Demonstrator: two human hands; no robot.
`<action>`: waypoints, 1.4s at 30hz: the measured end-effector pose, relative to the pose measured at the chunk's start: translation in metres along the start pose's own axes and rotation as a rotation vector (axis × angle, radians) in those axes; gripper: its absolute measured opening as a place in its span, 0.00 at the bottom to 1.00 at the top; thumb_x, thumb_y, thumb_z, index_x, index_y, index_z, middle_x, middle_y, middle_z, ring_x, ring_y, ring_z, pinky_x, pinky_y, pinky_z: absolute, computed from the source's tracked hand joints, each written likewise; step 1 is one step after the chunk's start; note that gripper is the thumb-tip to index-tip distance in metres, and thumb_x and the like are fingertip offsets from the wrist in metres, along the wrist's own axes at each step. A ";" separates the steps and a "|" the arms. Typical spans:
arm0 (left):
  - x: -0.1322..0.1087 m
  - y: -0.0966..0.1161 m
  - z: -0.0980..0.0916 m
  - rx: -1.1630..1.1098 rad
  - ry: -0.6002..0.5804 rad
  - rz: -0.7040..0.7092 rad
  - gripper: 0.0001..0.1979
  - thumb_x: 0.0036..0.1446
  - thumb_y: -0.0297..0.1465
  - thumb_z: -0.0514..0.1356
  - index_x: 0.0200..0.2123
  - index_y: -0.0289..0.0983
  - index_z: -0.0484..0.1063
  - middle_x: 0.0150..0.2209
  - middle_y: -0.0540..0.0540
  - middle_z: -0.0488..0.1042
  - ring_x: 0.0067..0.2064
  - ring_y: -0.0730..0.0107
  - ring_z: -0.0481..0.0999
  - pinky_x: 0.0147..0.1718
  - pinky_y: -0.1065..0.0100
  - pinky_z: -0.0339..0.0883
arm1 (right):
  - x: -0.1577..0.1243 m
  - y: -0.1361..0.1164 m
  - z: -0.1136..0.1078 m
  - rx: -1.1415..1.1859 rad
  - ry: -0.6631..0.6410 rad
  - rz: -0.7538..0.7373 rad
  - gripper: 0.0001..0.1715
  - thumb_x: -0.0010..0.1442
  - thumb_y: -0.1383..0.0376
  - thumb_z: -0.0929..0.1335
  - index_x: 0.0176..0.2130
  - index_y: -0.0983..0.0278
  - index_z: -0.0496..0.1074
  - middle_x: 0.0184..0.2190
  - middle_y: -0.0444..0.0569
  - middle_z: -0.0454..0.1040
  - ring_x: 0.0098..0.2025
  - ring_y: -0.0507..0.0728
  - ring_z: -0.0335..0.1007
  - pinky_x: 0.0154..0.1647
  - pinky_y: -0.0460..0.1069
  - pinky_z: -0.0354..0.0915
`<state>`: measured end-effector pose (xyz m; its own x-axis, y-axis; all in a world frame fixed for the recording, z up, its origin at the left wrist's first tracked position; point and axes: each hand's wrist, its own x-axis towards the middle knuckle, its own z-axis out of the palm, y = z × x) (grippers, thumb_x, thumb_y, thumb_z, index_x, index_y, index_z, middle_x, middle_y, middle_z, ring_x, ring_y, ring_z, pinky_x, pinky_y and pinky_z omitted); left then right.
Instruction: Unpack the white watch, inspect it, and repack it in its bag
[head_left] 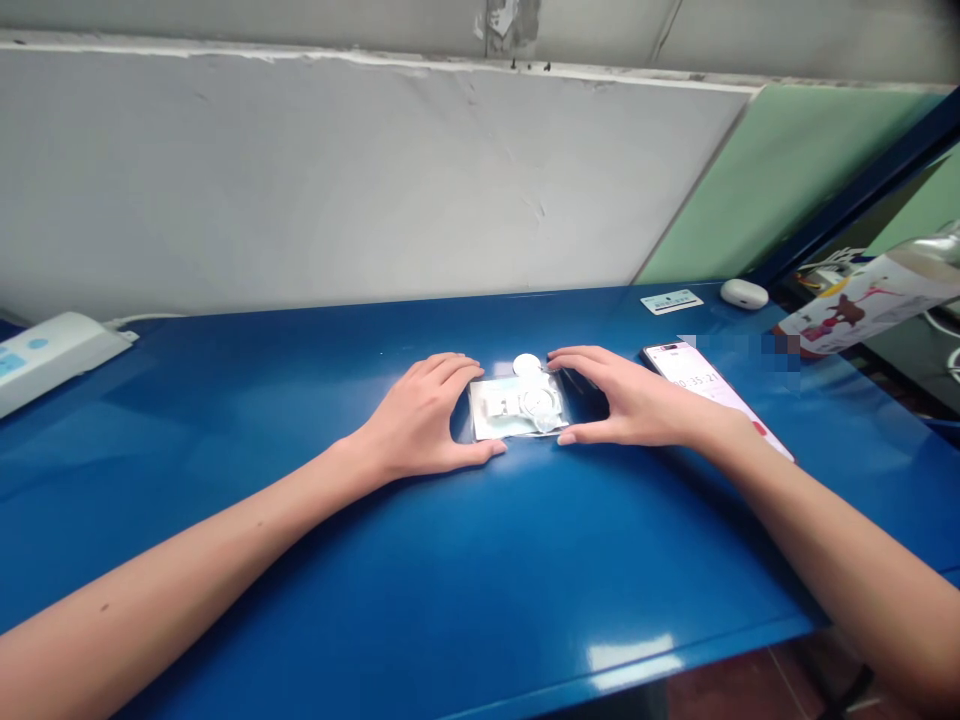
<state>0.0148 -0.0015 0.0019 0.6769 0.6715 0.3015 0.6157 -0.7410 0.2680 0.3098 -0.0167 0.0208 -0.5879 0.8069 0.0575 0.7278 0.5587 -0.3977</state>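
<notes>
A small clear packet (517, 408) of white parts lies flat on the blue table (480, 560), framed between both hands. The left hand (424, 420) curls loosely at its left edge, thumb along the near side; the right hand (626, 405) mirrors it, fingertips (559, 355) touching the far corner. Neither has closed on it. Pinching opposite edges evenly would likely keep the contents from sliding. A white disc (526, 364) sits just beyond the fingers. The packet's contents are hard to make out.
</notes>
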 end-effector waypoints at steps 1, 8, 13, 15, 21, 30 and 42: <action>0.000 0.000 0.000 -0.002 -0.004 0.000 0.40 0.49 0.54 0.67 0.56 0.30 0.70 0.58 0.31 0.73 0.61 0.42 0.70 0.60 0.47 0.63 | 0.000 0.000 0.000 0.002 0.001 0.002 0.50 0.53 0.40 0.72 0.63 0.65 0.65 0.64 0.63 0.66 0.66 0.73 0.61 0.64 0.66 0.63; 0.000 0.000 -0.001 0.004 -0.041 0.003 0.38 0.54 0.53 0.64 0.58 0.31 0.69 0.59 0.31 0.71 0.63 0.42 0.68 0.61 0.45 0.62 | -0.001 0.001 0.000 -0.013 -0.015 0.000 0.50 0.55 0.40 0.71 0.65 0.64 0.64 0.66 0.63 0.64 0.67 0.73 0.60 0.64 0.67 0.62; 0.000 0.000 0.000 -0.003 -0.056 0.010 0.35 0.59 0.51 0.60 0.58 0.29 0.70 0.60 0.30 0.71 0.63 0.42 0.67 0.61 0.45 0.62 | -0.003 0.002 -0.001 -0.040 -0.021 -0.050 0.54 0.54 0.41 0.72 0.68 0.64 0.60 0.67 0.63 0.62 0.67 0.73 0.60 0.65 0.66 0.62; 0.000 -0.001 -0.001 -0.019 -0.054 0.019 0.32 0.62 0.50 0.58 0.57 0.29 0.71 0.59 0.29 0.71 0.62 0.43 0.68 0.60 0.45 0.63 | -0.002 0.002 -0.001 -0.051 -0.006 -0.073 0.47 0.58 0.44 0.71 0.67 0.63 0.62 0.66 0.61 0.64 0.66 0.71 0.62 0.64 0.65 0.63; 0.000 -0.003 -0.003 -0.062 -0.057 0.061 0.27 0.66 0.46 0.51 0.54 0.30 0.73 0.57 0.30 0.73 0.61 0.44 0.69 0.58 0.45 0.64 | 0.000 -0.003 0.001 0.033 0.138 -0.151 0.22 0.68 0.57 0.66 0.58 0.59 0.74 0.56 0.55 0.76 0.57 0.64 0.72 0.58 0.60 0.69; -0.003 0.000 0.002 -0.113 0.055 0.033 0.30 0.63 0.41 0.60 0.63 0.33 0.60 0.63 0.30 0.65 0.63 0.47 0.68 0.60 0.48 0.66 | 0.004 -0.008 0.004 0.329 0.258 0.051 0.15 0.68 0.55 0.65 0.49 0.60 0.73 0.42 0.51 0.81 0.44 0.62 0.78 0.46 0.56 0.73; -0.004 -0.002 0.003 -0.140 0.045 0.076 0.31 0.59 0.40 0.65 0.61 0.34 0.62 0.61 0.32 0.69 0.62 0.49 0.70 0.60 0.50 0.67 | 0.006 -0.008 0.009 0.390 0.210 0.122 0.16 0.65 0.53 0.68 0.47 0.60 0.72 0.41 0.52 0.80 0.44 0.62 0.77 0.47 0.58 0.73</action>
<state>0.0122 -0.0024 -0.0029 0.6988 0.6147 0.3659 0.4989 -0.7853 0.3666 0.2974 -0.0176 0.0158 -0.3924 0.9062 0.1576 0.5761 0.3757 -0.7259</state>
